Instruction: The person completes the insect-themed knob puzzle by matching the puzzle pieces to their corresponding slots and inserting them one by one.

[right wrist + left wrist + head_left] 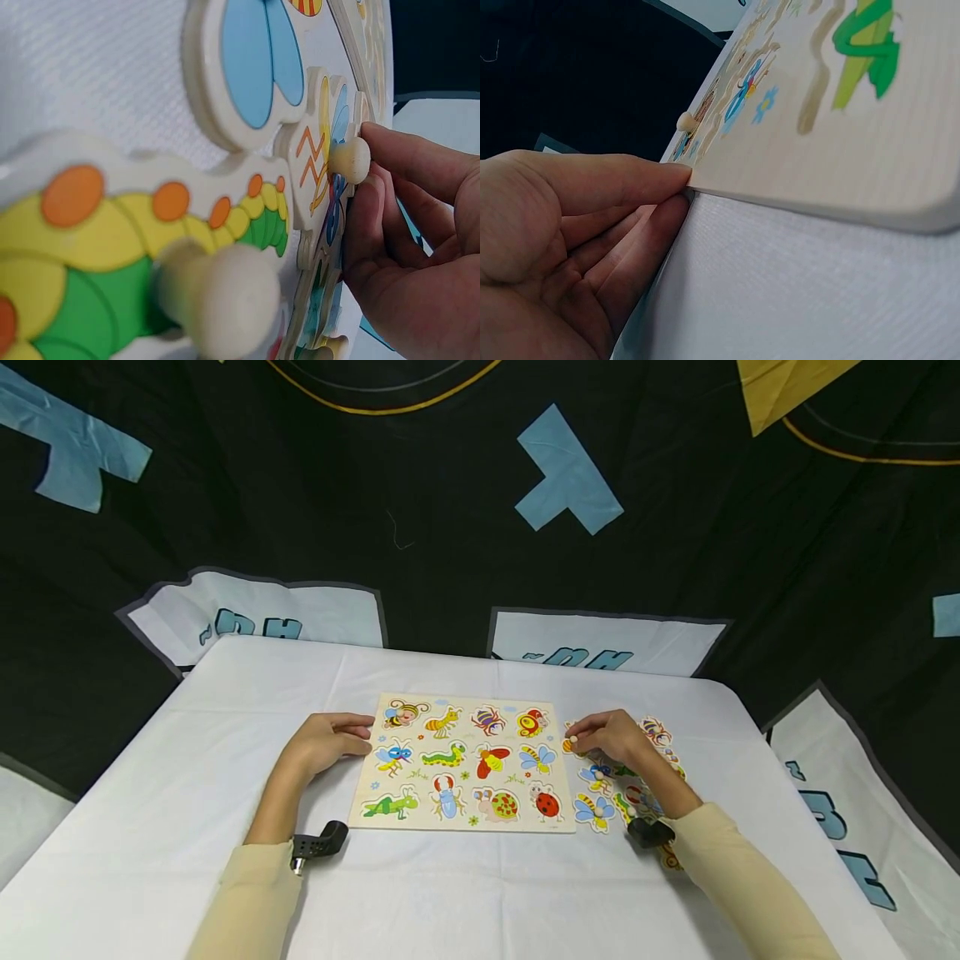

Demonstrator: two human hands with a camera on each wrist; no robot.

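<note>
A wooden insect puzzle board (463, 781) lies flat on the white table. My left hand (327, 745) pinches its left edge, with the thumb (656, 174) on top in the left wrist view. A bee piece (402, 714) with a round knob (686, 121) sits in the board's far left corner. My right hand (613, 737) is right of the board, thumb and fingertips pinching an orange-striped insect piece (567, 745). In the right wrist view, a mosquito piece's knob (351, 160) partly hides those fingertips. A caterpillar piece (112, 262) lies nearer that camera.
Loose knobbed pieces crowd together right of the board, among them a blue-winged insect (595, 811) and a spider (655, 731). My right forearm hides some of them. A black patterned cloth (442, 527) hangs behind the table (420, 893).
</note>
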